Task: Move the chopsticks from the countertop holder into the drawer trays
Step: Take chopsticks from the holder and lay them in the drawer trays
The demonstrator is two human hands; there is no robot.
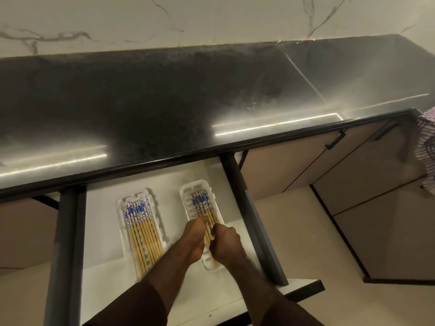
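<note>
1. Open white drawer (106,231) under the glossy black speckled stone countertop (141,102); I'm leaning over it, both arms reaching in w/ dark brown sleeves (131,304) showing at the bottom edge.
2. My left hand (194,238) & right hand (224,243) meet over the near half of the right-hand white plastic slotted tray (187,196). Fingers of both are curled around the bare bamboo ends of a bundle of chopsticks w/ blue-and-white patterned tops (201,202); the sticks run between the 2 hands.
3. That bundle lies lengthwise in the right tray, patterned tops pointing toward the counter, lower ends hidden under my hands.
4. The left-hand white plastic tray (122,231) sits apart from it on the drawer floor, slightly angled, holding a fuller row of matching bamboo chopsticks (141,234) side by side, patterned tops also toward the counter.
5. Dark grey metal drawer rails (247,208) flank the drawer on both sides.
6. Right of frame: beige cabinet fronts w/ a black bar handle (335,140), and a pink-and-white striped cloth (426,147) at the far edge.
7. White marble-veined wall (211,17) behind the counter.
</note>
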